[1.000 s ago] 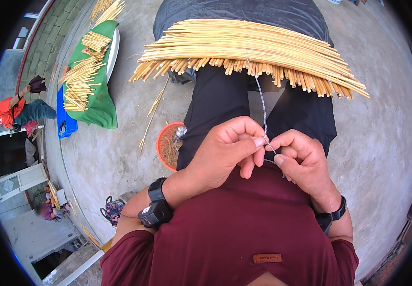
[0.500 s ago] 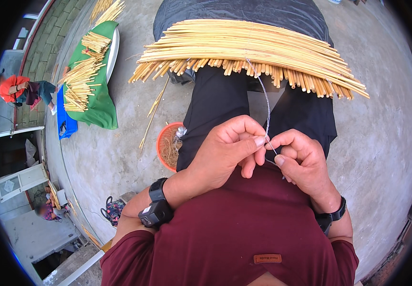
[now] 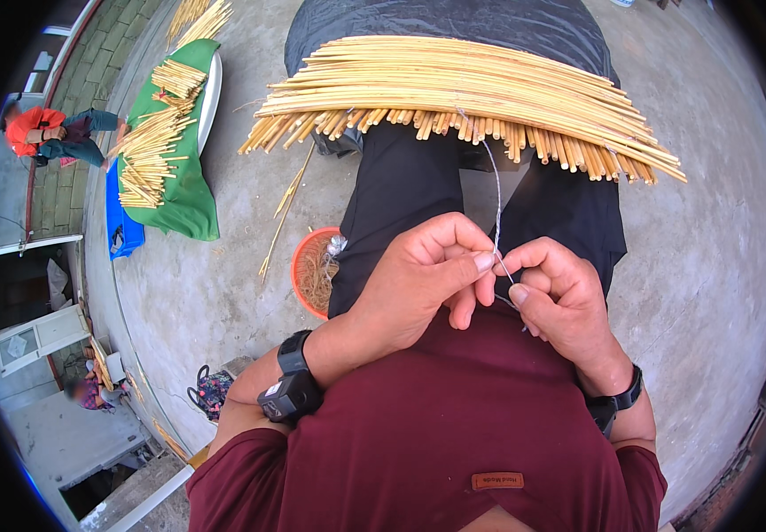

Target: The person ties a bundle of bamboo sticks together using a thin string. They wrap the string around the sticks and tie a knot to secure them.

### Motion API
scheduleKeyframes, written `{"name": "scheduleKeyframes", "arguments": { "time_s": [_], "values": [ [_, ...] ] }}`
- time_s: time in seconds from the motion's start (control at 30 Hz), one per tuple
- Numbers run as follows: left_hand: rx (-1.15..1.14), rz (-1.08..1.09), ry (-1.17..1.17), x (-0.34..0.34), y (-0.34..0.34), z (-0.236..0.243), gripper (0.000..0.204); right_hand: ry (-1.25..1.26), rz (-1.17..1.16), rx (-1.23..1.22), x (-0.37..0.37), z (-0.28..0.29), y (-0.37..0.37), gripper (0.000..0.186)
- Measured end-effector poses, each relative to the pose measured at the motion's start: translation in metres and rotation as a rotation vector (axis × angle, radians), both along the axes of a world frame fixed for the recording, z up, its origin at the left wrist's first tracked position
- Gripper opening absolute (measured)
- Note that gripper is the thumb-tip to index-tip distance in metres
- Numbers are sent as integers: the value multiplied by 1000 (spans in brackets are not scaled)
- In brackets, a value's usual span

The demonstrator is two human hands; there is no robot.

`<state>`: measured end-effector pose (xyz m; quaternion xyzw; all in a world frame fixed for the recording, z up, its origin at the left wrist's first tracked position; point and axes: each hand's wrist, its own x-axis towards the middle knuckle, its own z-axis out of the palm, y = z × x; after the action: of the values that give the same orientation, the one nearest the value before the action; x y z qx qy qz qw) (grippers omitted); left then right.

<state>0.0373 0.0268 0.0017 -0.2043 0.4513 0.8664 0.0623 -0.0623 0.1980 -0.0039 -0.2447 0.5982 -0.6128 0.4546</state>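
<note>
My left hand (image 3: 427, 284) pinches a thin pale twisted string (image 3: 496, 199) between thumb and index finger, in front of my lap. Just right of it, my right hand (image 3: 560, 297) is closed, pinching the same string lower down, with a short loose end hanging below. The string runs up to a wide bundle of long straw-coloured reeds (image 3: 480, 75), lying crosswise at my knees, their cut ends fanned toward me. A dark plastic-like cover (image 3: 445, 22) shows behind the bundle.
At left, reed bundles lie on a green cloth (image 3: 192, 204) over a white tray, beside a blue crate (image 3: 121, 226). An orange basket (image 3: 310, 303) of fibre stands by my leg. A patterned bag (image 3: 214, 390) is lower left. Two other people (image 3: 28, 129) (image 3: 90, 395) are at far left.
The person in red at far left has shifted up and toward the green cloth, posture changed. My hands have hardly moved; the string between them and the reeds hangs slightly differently.
</note>
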Motion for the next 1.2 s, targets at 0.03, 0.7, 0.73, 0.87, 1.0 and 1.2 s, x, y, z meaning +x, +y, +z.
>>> {"name": "scheduleKeyframes", "arguments": {
  "time_s": [0.03, 0.7, 0.73, 0.87, 1.0, 1.2],
  "values": [
    [3, -1, -4, 0, 0, 0, 4, 22, 19, 1, -1, 0, 1, 20],
    [-8, 10, -6, 0, 0, 2, 5, 0, -25, -6, 1, 0, -2, 16],
    [-11, 12, -9, 0, 1, 2, 5, 0, -26, -8, 1, 0, -2, 16],
    [-10, 22, -26, 2, 1, 1, 4, -19, -86, -21, 0, -4, 3, 15],
    [-43, -1, -31, 5, -6, 8, 3, -115, -175, -103, 0, -1, 3, 5],
    [-149, -18, -5, 8, -20, 21, 8, 368, -270, -289, -18, 20, -14, 7]
  ]
}}
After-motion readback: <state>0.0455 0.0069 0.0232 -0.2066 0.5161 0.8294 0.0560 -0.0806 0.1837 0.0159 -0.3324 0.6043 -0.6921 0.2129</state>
